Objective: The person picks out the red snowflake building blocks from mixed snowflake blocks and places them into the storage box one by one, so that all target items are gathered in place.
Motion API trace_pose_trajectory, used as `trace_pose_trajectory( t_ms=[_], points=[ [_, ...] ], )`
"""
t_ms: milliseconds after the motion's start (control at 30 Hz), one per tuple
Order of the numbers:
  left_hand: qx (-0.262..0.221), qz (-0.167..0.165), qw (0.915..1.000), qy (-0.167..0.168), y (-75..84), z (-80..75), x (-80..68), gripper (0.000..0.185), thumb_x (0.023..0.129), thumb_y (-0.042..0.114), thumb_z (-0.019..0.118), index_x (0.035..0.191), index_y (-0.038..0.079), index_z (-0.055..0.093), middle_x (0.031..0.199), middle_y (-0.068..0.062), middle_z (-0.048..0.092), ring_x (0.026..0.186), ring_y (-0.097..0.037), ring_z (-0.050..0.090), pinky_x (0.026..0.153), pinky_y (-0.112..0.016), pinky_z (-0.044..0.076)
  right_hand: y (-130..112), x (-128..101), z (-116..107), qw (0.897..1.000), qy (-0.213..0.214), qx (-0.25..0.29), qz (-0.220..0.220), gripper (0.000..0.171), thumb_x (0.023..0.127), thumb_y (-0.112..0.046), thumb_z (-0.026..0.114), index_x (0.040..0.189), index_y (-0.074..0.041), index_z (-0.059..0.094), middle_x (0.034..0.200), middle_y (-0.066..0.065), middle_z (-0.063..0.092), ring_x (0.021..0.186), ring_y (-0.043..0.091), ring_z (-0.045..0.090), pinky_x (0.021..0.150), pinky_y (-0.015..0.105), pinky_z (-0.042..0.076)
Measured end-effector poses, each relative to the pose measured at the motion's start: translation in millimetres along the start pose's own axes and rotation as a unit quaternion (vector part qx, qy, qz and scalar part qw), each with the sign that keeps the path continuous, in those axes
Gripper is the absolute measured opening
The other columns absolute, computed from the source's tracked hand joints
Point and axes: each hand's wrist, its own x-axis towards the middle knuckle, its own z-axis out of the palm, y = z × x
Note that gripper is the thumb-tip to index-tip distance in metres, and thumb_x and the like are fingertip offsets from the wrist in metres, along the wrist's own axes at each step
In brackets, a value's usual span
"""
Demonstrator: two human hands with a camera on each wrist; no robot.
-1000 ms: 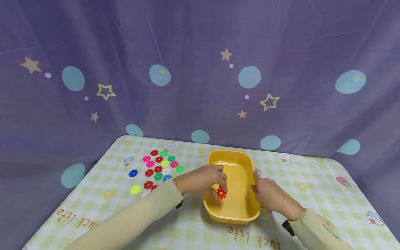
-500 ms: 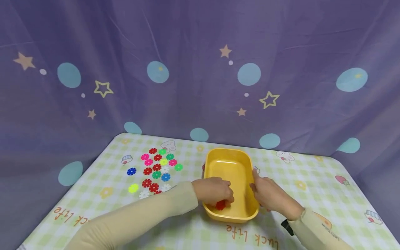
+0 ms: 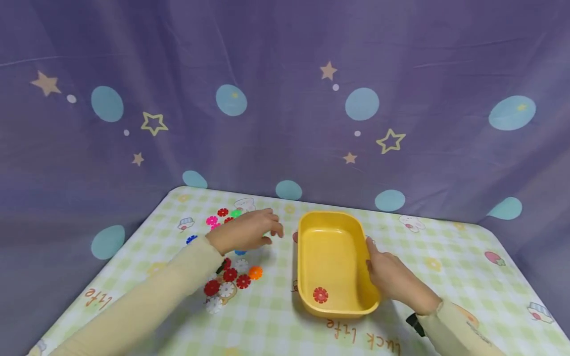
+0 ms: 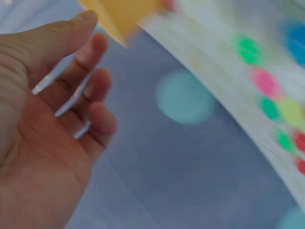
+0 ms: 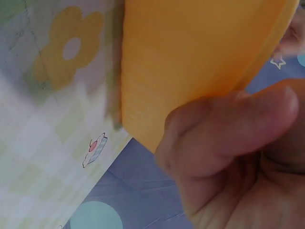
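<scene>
A yellow plastic tray (image 3: 334, 257) stands on the table, with one red snowflake disc (image 3: 320, 295) lying on its floor near the front. My right hand (image 3: 395, 277) grips the tray's right side wall; in the right wrist view the thumb and fingers (image 5: 228, 138) are curled at its rim. To the left of the tray, my left hand (image 3: 249, 231) hovers over the loose snowflake discs, fingers loosely bent. Nothing is held in the left palm (image 4: 52, 157), as the left wrist view shows. The left hand and sleeve cover part of the discs.
Several red and white snowflake discs (image 3: 230, 275) and an orange disc (image 3: 255, 272) lie nearer the front. Pink, green and red discs (image 3: 223, 212) show behind the left hand. A checked cloth (image 3: 445, 287) covers the table, and a purple curtain (image 3: 285, 148) hangs behind it.
The left hand dipped into the tray with the red snowflake disc, let it go there, then moved out leftward over the loose discs. The right hand stays on the tray's side.
</scene>
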Motion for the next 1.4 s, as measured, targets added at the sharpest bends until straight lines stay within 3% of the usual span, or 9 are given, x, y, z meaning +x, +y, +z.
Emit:
trace_pose_trajectory(
  t_ms=[133, 233, 367, 533, 767, 900, 1067, 1233, 1400],
  points=[
    [-0.065, -0.099, 0.9913, -0.059, -27.8, 15.0, -35.5, 0.026, 0.078, 0.015, 0.079, 0.103, 0.014, 0.071, 0.091, 0.004, 0.062, 0.087, -0.014, 0.052, 0.076, -0.029, 0.047, 6, -6, -3, 1.0, -0.006, 0.005, 0.01, 0.057, 0.093, -0.001, 0.049, 0.14, 0.017, 0.021, 0.065, 0.006, 0.052, 0.054, 0.016, 0.048, 0.05, 0.03, 0.044],
    [-0.131, -0.135, 0.9791, -0.078, -34.1, 28.7, -59.1, 0.027, 0.076, 0.015, 0.081, 0.101, 0.014, 0.071, 0.092, 0.005, 0.061, 0.087, -0.016, 0.053, 0.075, -0.03, 0.047, 7, -9, -4, 0.999, -0.019, 0.026, 0.025, 0.057, 0.094, -0.002, 0.046, 0.141, 0.016, 0.019, 0.063, 0.006, 0.048, 0.049, 0.016, 0.045, 0.045, 0.029, 0.042],
    [-0.153, -0.095, 0.9809, -0.074, -26.3, 43.8, -77.4, 0.03, 0.074, 0.023, 0.082, 0.101, 0.018, 0.069, 0.091, 0.008, 0.055, 0.084, -0.013, 0.05, 0.07, -0.026, 0.045, 7, -9, -5, 0.997, -0.032, 0.048, 0.048, 0.059, 0.095, -0.003, 0.044, 0.144, 0.012, 0.016, 0.065, 0.007, 0.048, 0.042, 0.017, 0.044, 0.038, 0.029, 0.041],
    [-0.096, -0.031, 0.9933, -0.056, -11.4, 53.3, -78.4, 0.026, 0.078, 0.026, 0.079, 0.1, 0.022, 0.066, 0.085, 0.012, 0.049, 0.078, -0.007, 0.042, 0.064, -0.022, 0.04, 6, -7, -5, 0.995, -0.036, 0.072, 0.063, 0.059, 0.096, -0.003, 0.043, 0.147, 0.008, 0.014, 0.073, 0.011, 0.052, 0.033, 0.017, 0.044, 0.033, 0.03, 0.04],
    [-0.105, -0.068, 0.9896, -0.071, -6.3, 51.8, -71.7, 0.023, 0.076, 0.019, 0.08, 0.086, 0.021, 0.06, 0.079, 0.011, 0.048, 0.075, -0.006, 0.043, 0.061, -0.021, 0.042, 6, -3, -4, 0.994, -0.045, 0.081, 0.06, 0.058, 0.099, -0.008, 0.042, 0.148, 0.006, 0.014, 0.068, 0.009, 0.05, 0.035, 0.018, 0.046, 0.038, 0.031, 0.043],
    [-0.154, -0.092, 0.9793, -0.093, -7.5, 51.2, -70.9, 0.023, 0.078, 0.019, 0.079, 0.086, 0.021, 0.057, 0.083, 0.009, 0.048, 0.076, -0.007, 0.046, 0.063, -0.021, 0.044, 11, -4, -7, 0.999, -0.006, 0.052, 0.009, 0.051, 0.099, -0.008, 0.043, 0.143, 0.01, 0.025, 0.079, 0.012, 0.062, 0.064, 0.022, 0.061, 0.062, 0.039, 0.051],
    [-0.191, -0.104, 0.9696, -0.112, -10.1, 53.5, -71.9, 0.026, 0.079, 0.019, 0.078, 0.085, 0.023, 0.053, 0.084, 0.008, 0.049, 0.074, -0.008, 0.047, 0.061, -0.023, 0.045, 17, -5, -8, 0.999, 0.017, 0.031, -0.033, 0.051, 0.097, -0.009, 0.049, 0.141, 0.01, 0.032, 0.099, 0.01, 0.066, 0.095, 0.026, 0.061, 0.083, 0.048, 0.047],
    [-0.179, -0.078, 0.9745, -0.109, -11.1, 57.2, -75.2, 0.024, 0.081, 0.016, 0.075, 0.089, 0.028, 0.057, 0.082, 0.011, 0.05, 0.074, -0.006, 0.047, 0.061, -0.023, 0.045, 20, -5, -7, 0.998, 0.011, 0.032, -0.049, 0.05, 0.097, -0.005, 0.049, 0.141, 0.01, 0.032, 0.126, 0.023, 0.055, 0.11, 0.036, 0.056, 0.087, 0.05, 0.045],
    [-0.167, -0.048, 0.9798, -0.1, -11.2, 58.5, -78.4, 0.026, 0.08, 0.012, 0.075, 0.097, 0.029, 0.065, 0.086, 0.015, 0.052, 0.08, -0.007, 0.049, 0.068, -0.021, 0.045, 19, -4, -7, 0.998, 0.013, 0.031, -0.054, 0.05, 0.098, -0.01, 0.05, 0.14, 0.011, 0.032, 0.13, 0.025, 0.052, 0.114, 0.038, 0.053, 0.09, 0.051, 0.043]
  ],
)
